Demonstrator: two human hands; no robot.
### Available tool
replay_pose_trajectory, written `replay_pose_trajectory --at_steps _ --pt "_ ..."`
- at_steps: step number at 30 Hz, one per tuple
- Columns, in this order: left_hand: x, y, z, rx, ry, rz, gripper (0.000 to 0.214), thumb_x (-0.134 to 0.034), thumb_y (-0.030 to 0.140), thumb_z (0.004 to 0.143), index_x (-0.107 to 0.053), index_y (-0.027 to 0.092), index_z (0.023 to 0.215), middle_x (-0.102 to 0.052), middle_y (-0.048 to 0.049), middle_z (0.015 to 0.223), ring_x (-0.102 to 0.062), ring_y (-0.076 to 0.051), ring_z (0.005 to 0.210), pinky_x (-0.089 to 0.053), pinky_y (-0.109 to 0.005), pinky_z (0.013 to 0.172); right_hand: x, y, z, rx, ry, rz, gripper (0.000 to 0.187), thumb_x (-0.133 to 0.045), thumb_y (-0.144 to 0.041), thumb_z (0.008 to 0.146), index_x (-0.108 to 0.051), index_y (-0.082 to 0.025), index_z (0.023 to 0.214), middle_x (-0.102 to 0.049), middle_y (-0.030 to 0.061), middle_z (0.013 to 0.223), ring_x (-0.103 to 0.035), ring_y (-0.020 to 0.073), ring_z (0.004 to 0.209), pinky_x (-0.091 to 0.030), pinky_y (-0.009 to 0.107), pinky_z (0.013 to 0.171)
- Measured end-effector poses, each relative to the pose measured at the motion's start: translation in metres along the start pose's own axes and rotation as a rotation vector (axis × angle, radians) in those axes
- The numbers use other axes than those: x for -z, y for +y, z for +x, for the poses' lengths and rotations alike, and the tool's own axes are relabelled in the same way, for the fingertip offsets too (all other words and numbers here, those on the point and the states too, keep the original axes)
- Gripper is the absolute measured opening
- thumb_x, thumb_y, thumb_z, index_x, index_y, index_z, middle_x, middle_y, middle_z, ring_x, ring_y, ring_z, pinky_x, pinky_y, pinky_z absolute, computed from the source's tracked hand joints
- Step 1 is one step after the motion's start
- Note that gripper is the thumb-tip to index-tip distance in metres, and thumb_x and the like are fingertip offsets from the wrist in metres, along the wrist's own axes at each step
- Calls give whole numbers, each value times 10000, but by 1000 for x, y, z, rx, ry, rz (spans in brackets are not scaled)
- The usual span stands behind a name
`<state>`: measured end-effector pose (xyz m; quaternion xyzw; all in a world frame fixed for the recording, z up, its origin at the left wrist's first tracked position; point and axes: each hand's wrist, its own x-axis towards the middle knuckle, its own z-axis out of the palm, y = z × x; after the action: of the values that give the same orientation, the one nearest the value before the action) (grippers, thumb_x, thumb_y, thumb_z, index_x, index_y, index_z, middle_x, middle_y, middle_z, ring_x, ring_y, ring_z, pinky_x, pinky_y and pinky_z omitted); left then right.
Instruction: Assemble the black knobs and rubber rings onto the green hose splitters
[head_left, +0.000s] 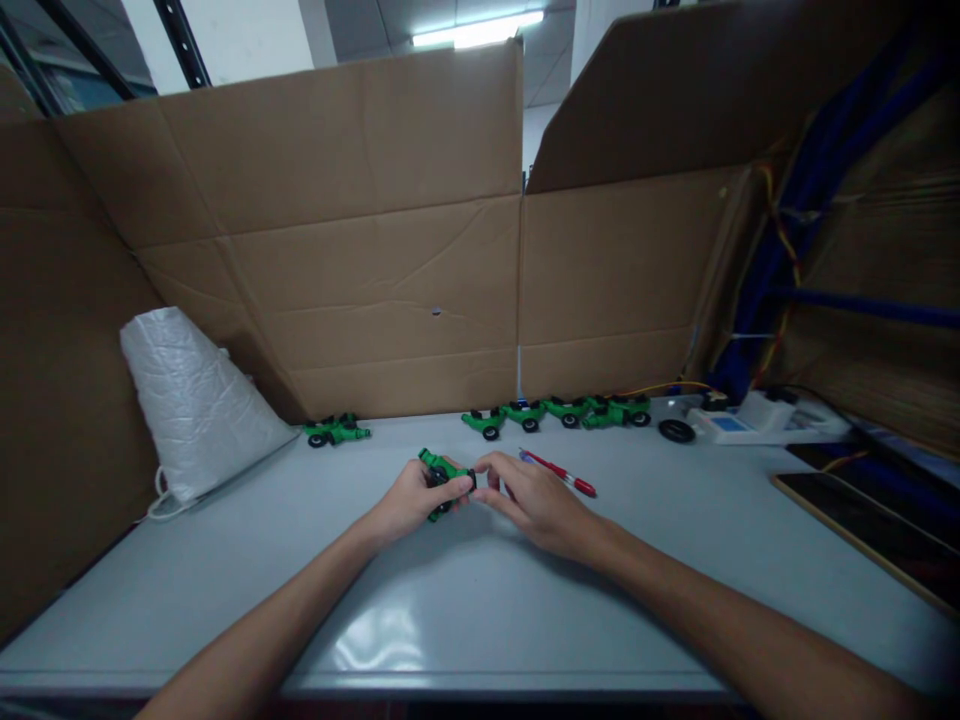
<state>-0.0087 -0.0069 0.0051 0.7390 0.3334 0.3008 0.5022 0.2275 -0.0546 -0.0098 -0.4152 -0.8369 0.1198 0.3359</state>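
Note:
My left hand [409,500] is closed around a small green toy vehicle [438,467] with black wheels, held just above the grey table [480,600] at its middle. My right hand [529,500] meets it from the right, thumb and forefinger pinched at the toy's right end, on a small dark part that I cannot make out. A red pen [561,473] lies just behind my right hand.
A row of several finished green toy vehicles [559,411] lines the back cardboard wall, and one more [337,430] stands at the back left. A white woven bag [191,400] leans at the left. A loose black wheel [676,431], a white device [739,420] and a dark board [877,530] sit at the right.

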Motion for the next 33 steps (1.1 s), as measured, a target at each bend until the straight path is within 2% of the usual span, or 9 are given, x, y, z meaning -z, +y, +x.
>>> replay_pose_trajectory --at_steps 4,7,10,13,16,21,25,33 --pt "1 -2 2 2 131 -20 524 -782 633 870 -716 119 795 -678 -49 715 -582 -145 653 -419 -248 625 -2 7 2 38 7 -110 164 -571 -321 1097 -630 -213 1206 -702 96 1122 -629 278 1094 -488 409 951" --pt "2 -4 3 28 196 -60 524 -794 641 853 -715 123 863 -691 -50 747 -596 -154 664 -428 -254 635 -5 12 0 36 -44 -245 149 -586 -297 1081 -665 -224 1184 -673 112 1206 -581 303 1140 -468 456 990" --pt "2 -4 3 41 216 -82 527 -798 643 848 -713 125 889 -690 -45 753 -599 -155 663 -429 -256 636 -10 16 -3 32 -85 -298 239 -606 -309 1068 -670 -262 1293 -654 121 1340 -558 331 1202 -454 517 1032" --pt "2 -4 3 44 221 -100 524 -804 642 840 -712 128 893 -687 -38 751 -598 -151 657 -428 -257 631 -17 21 -7 35 -86 -315 404 -626 -355 1061 -603 -304 1461 -594 142 1510 -524 376 1322 -423 593 1091" --pt "2 -5 3 44 221 -104 526 -803 640 843 -713 125 903 -686 -40 752 -597 -150 660 -429 -258 630 -20 25 -9 27 -76 -326 466 -618 -404 1068 -572 -298 1520 -561 164 1569 -489 408 1398 -398 626 1123" --pt "1 -6 3 58 215 -96 525 -791 636 860 -706 119 893 -687 -46 754 -591 -149 660 -424 -254 622 -13 21 -5 58 -116 -337 419 -625 -405 1070 -597 -280 1470 -627 145 1486 -529 382 1354 -380 608 1131" --pt "2 -5 3 55 212 -131 511 -799 625 860 -710 124 904 -703 -53 784 -607 -150 680 -437 -252 636 -8 15 -2 62 -108 -359 324 -641 -362 1064 -638 -261 1372 -681 128 1349 -568 358 1257 -400 574 1073" --pt "2 -7 4 70 208 -165 528 -789 634 868 -711 112 845 -692 -65 765 -592 -145 665 -426 -250 617 -12 22 0 54 -44 -352 175 -573 -165 1069 -668 -225 1202 -692 96 1154 -573 298 1113 -435 430 934"
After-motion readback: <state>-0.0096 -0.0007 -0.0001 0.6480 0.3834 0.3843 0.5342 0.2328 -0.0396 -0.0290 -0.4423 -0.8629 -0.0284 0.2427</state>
